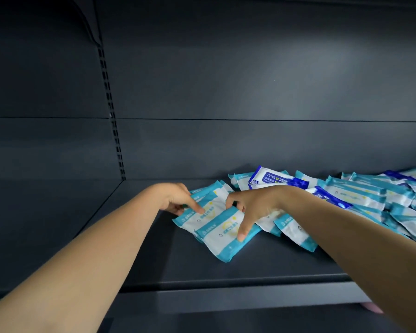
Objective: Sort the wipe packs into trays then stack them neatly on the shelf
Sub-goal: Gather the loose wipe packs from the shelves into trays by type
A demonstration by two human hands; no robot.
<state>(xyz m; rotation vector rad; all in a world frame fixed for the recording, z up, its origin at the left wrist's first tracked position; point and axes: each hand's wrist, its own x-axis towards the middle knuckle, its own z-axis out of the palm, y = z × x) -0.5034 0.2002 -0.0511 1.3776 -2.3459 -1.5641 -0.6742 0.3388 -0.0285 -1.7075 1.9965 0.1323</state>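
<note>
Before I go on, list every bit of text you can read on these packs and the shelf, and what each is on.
"75%": dark blue and white wipe pack at the back of the pile.
"Alcoh…": same pack, cut off by the right hand.
Teal and white wipe packs under both hands: printed characters, too blurred to read.
Dark grey metal shelf: no text visible.

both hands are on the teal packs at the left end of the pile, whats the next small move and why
Probably square up the two teal packs and lift them together. The right hand already grips the front teal pack, the left hand holds the one behind, and they overlap askew on the shelf. No tray is in view.
</note>
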